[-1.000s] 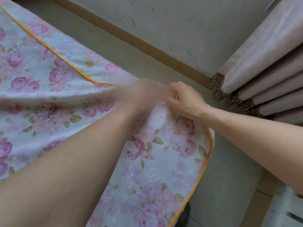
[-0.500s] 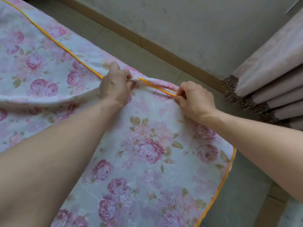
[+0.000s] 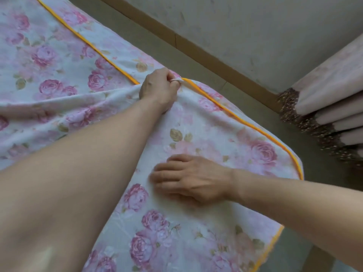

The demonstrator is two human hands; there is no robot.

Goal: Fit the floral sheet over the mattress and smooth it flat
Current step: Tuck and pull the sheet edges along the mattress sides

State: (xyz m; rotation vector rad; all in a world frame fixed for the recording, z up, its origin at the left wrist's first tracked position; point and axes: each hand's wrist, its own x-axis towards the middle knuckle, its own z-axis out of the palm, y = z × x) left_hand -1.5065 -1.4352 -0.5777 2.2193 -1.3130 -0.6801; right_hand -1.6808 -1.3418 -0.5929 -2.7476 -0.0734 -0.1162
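The floral sheet point(image 3: 206, 126), white with pink roses and orange piping, covers the mattress corner at the right. My left hand point(image 3: 159, 89) grips a bunch of the sheet at the far edge, right on the orange piping. My right hand point(image 3: 192, 178) lies flat on the sheet nearer to me, fingers stretched out to the left and pressing the cloth. Folds and creases run leftward from my left hand across the sheet. The mattress itself is hidden under the cloth.
A strip of grey floor point(image 3: 196, 61) runs between the bed and the wall with its brown skirting point(image 3: 206, 54). Pale curtain folds with a dark brown trim point(image 3: 324, 118) hang at the right, close to the bed corner.
My right hand let go of the piped edge and came down flat onto the sheet nearer me. My left hand still grips the far edge. The corner now lies stretched further out.
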